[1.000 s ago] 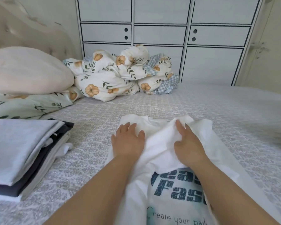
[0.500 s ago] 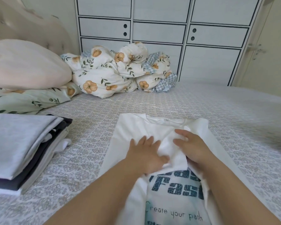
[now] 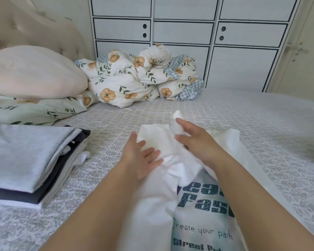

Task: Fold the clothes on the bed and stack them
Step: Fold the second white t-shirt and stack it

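Observation:
A white T-shirt (image 3: 198, 205) with teal lettering lies on the bed in front of me, its upper part bunched. My left hand (image 3: 141, 156) lies palm up with straight fingers against the bunched left side of the shirt. My right hand (image 3: 194, 140) pinches a fold of the white fabric and holds it lifted above the collar area. A stack of folded clothes (image 3: 25, 160), grey on top with dark and white layers under it, sits at the left.
A pink pillow (image 3: 34, 73) and a green leafy pillow lie at the far left by the headboard. A floral duvet (image 3: 140, 77) is heaped at the far side of the bed (image 3: 261, 124). White cabinets stand behind.
My right hand has lifted a fold of the shirt upward and away. My left hand has turned palm up and slid left along the bunched fabric.

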